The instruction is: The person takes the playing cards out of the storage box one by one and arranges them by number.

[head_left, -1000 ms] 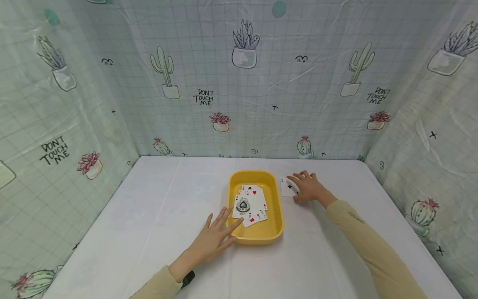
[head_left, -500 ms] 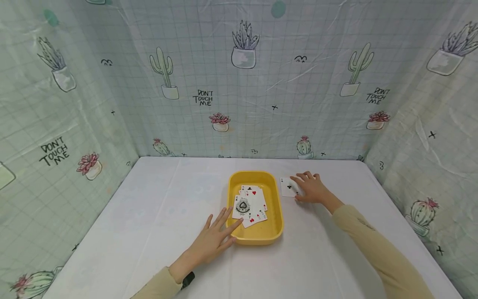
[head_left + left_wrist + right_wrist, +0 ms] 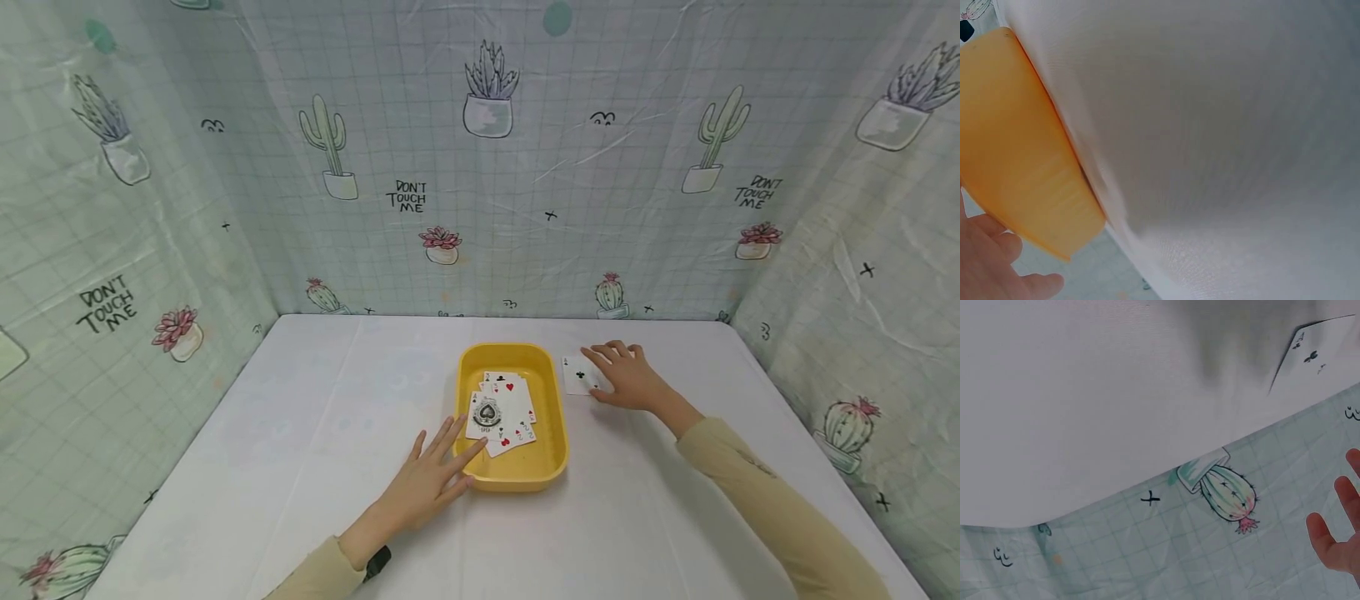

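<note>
A yellow plastic tray (image 3: 552,454) stands at the middle of the table, its side wall (image 3: 1022,137) large in the left wrist view. Several face-up playing cards lie overlapped in it, the ace of spades (image 3: 480,421) on top. Spread fingers of my left hand (image 3: 420,490) reach over the tray's near left rim, holding nothing. To the right of the tray lies a clubs playing card (image 3: 573,379), flat on the table and partly hidden by my right hand (image 3: 628,382). That hand is above the card's right end, fingers apart and loosely bent; the right wrist view has the card (image 3: 1319,353) lying away from the fingertips.
A white cloth (image 3: 360,392) covers the table. Behind it and along both sides hangs a pale green curtain (image 3: 555,258) printed with cacti. A dark band (image 3: 377,563) circles the left wrist.
My right hand has drawn slightly to the right, its forearm shifting outward, and a little more of the clubs card shows. The left hand, tray and cards have stayed in place.
</note>
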A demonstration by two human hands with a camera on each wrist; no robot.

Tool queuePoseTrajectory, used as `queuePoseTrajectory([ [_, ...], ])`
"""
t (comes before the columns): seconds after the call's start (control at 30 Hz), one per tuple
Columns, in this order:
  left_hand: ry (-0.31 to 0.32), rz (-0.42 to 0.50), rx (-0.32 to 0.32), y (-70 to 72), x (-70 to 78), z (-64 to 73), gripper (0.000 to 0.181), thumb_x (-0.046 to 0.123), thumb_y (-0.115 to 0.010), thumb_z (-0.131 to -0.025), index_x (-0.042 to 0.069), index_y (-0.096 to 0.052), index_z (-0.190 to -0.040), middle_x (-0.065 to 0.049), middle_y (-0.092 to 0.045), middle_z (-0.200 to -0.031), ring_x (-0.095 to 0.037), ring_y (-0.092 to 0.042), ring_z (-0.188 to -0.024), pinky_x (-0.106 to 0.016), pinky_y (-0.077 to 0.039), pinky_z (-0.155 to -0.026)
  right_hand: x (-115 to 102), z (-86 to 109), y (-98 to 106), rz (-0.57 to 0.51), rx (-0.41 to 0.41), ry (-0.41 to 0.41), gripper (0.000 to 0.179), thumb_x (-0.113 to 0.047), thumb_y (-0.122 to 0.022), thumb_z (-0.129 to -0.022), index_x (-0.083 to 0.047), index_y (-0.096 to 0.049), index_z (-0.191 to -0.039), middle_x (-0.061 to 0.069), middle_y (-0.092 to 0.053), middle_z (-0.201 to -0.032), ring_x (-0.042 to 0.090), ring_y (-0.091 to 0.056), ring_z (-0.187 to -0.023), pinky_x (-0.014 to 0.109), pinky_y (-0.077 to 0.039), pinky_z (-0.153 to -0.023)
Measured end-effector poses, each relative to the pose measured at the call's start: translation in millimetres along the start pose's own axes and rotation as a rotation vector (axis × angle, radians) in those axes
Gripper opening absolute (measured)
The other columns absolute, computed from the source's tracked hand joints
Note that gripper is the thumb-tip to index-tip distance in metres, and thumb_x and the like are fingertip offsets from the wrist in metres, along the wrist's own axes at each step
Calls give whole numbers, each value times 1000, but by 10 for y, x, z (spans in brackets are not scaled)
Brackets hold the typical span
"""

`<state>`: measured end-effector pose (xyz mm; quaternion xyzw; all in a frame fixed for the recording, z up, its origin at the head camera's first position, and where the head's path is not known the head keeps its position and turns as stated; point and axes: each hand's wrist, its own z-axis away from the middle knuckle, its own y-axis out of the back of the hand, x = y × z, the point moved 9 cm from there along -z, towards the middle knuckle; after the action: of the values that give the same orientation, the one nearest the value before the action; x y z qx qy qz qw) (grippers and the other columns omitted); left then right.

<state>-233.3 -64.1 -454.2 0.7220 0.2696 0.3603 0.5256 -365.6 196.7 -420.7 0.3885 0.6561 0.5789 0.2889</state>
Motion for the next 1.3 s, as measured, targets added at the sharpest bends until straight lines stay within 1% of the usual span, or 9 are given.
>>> queuePoseTrajectory([
  [0.17,-3,-13,17,4,-2,6,50,48,-35,-92,36,-25,-140,-7,-10,-151,-30,-13,-138,-60,-18,-103,-115,-9,107,-18,28,10,68,-39,-62,-79,-11,-36,-136,9,-47,-130,32,-38,-117,58,-29,-90],
  [0.23,-4,-12,15,9,3,8,50,49,-34,-92,36,-25,-140,-7,-10,-152,-30,-13,-138,-60,-17,-103,-176,-9,158,-28,40,22,67,-39,-62,-80,-11,-36,-135,9,-47,-129,32,-38,-117,58,-30,-90],
  [0.5,1,-6,9,20,8,11,50,49,-34,-92,37,-23,-140,-8,-10,-151,-31,-12,-138,-60,-16,-103,-454,-38,304,-54,95,99,65,-36,-62,-80,-10,-38,-135,9,-49,-127,30,-39,-115,56,-31,-88],
  [0.67,-3,-11,13,24,14,12,50,49,-33,-92,38,-23,-140,-8,-11,-151,-31,-13,-138,-61,-17,-103,-604,-77,304,-41,79,115,66,-39,-62,-80,-11,-37,-135,8,-47,-129,29,-38,-116,55,-30,-91],
  [0.83,2,-11,8,24,12,10,50,49,-33,-92,38,-23,-140,-8,-10,-151,-32,-13,-138,-61,-16,-103,-762,-115,335,-58,71,136,66,-38,-64,-79,-10,-39,-133,7,-47,-130,28,-39,-117,53,-30,-93],
  [0.97,2,-12,4,19,13,1,50,49,-33,-92,38,-23,-140,-8,-10,-151,-33,-14,-138,-61,-16,-103,-861,-138,324,-42,56,156,67,-38,-65,-77,-10,-39,-132,7,-47,-129,27,-38,-117,52,-29,-93],
  [1.13,-1,-10,8,23,16,-1,50,48,-34,-92,36,-24,-140,-8,-10,-151,-32,-14,-138,-61,-17,-102,-965,-172,268,-48,39,187,67,-39,-64,-78,-12,-39,-133,7,-47,-129,27,-38,-117,52,-30,-92],
  [1.3,3,-15,11,10,12,-2,50,47,-36,-92,36,-25,-140,-8,-11,-151,-32,-14,-138,-61,-17,-102,-1057,-220,156,-74,-9,199,67,-42,-62,-79,-14,-37,-135,7,-47,-130,28,-36,-120,53,-29,-94],
])
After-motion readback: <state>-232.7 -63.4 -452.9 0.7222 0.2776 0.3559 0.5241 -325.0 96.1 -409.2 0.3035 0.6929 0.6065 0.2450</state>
